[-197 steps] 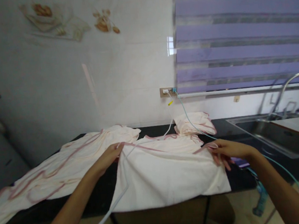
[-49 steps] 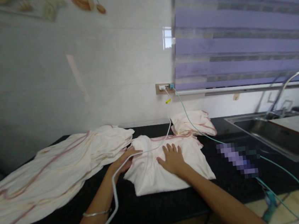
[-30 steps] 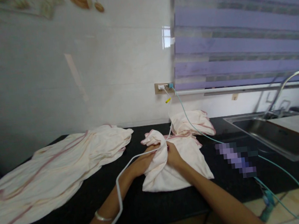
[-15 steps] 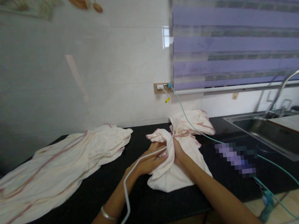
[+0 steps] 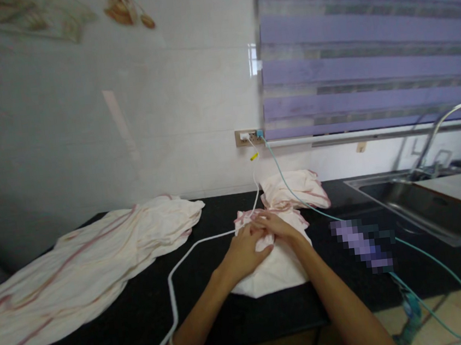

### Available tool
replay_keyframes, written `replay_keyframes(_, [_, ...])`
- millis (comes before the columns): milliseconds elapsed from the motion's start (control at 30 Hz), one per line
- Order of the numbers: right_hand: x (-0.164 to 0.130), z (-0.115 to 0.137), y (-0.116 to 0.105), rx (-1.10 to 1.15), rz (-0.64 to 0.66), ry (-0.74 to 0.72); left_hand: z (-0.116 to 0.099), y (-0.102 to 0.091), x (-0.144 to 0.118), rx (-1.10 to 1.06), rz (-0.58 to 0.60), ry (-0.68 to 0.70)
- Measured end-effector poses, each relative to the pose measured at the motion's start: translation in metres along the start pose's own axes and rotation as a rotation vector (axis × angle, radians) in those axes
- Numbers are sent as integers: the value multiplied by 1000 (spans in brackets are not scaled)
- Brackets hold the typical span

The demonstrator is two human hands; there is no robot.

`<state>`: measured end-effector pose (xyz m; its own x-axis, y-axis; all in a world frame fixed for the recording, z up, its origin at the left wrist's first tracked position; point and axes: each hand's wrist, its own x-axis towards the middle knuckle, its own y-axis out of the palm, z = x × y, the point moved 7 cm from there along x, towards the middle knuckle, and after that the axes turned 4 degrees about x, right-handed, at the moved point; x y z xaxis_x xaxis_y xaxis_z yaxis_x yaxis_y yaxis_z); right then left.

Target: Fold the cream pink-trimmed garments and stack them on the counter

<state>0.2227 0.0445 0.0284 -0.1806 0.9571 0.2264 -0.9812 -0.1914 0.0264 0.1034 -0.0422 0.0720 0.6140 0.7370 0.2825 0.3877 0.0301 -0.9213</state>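
From the head view, three cream cloths lie on the black counter [image 5: 107,328]. Both hands press flat, fingers loose, on the folded cloth [image 5: 279,263] at the counter's middle: left hand [image 5: 245,250], right hand [image 5: 275,225]. One loose garment [image 5: 92,264] spreads left; one folded bundle [image 5: 294,190] sits behind. Two cables run from the wall socket [image 5: 247,136]: white cable [image 5: 189,249], teal cable [image 5: 429,256].

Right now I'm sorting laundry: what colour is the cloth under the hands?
Pale cream with pink edging on the folded cloth, seen from the head view.

a home kitchen: black counter [image 5: 212,311], steel sink [image 5: 419,205] with tap [image 5: 442,128], tiled wall [image 5: 126,123].
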Motion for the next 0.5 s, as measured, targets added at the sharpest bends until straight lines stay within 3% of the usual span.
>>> replay_keyframes(100, [-8, -3, -6, -184, -25, -38, 3, -2, -16, 93, 65, -170])
replay_keyframes(300, [-15, -1, -31, -516, -291, -113, 22, -14, -64, 159, 185, -390])
replay_keyframes(400, [-17, 2, -34, -572, -333, -120, 25, -12, -75, 175, 246, -416])
replay_keyframes(500, [-16, 4, -37, -635, -350, -116, 13, -11, -73, 160, 174, -395])
